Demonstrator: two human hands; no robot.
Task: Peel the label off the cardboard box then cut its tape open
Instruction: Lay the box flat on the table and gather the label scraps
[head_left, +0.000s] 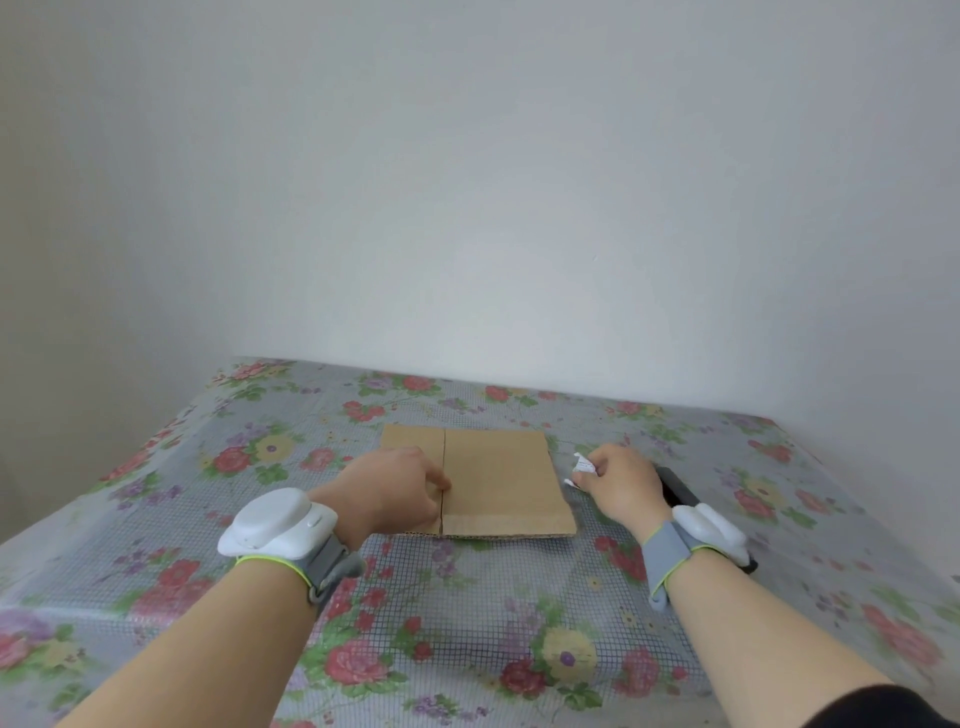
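A flat brown cardboard box (498, 478) lies on the flowered table, with a dark seam running front to back left of its middle. My left hand (389, 491) rests on the box's left part, fingers curled, fingertips at the seam. My right hand (621, 483) hovers just right of the box, closed around a crumpled white label (583, 464) that sticks out between the fingers. Both wrists wear white devices on grey straps.
A long black object (678, 491), partly hidden behind my right hand and wrist, lies on the table to the right of the box. The flowered, grid-patterned tablecloth (467, 613) covers the table. A plain white wall stands close behind.
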